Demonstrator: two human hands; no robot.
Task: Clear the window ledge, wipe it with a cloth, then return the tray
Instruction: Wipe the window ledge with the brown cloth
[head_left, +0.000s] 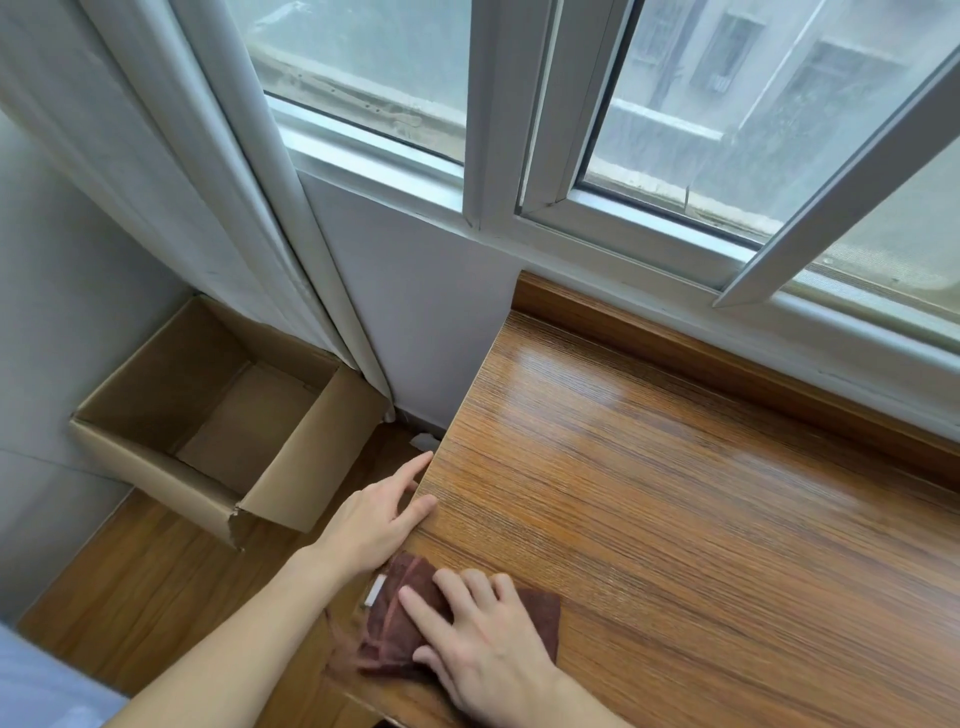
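Note:
The wooden window ledge runs along under the window and shines where light hits it. A folded dark brown cloth lies flat at the ledge's near left corner. My right hand presses on the cloth with straight, spread fingers. My left hand rests on the ledge's left edge, fingers straight. No tray is in view.
An open cardboard box with nothing inside stands on the wooden floor left of the ledge. A grey curtain hangs in the corner behind it. The white window frame borders the ledge's far side, one sash swung inward.

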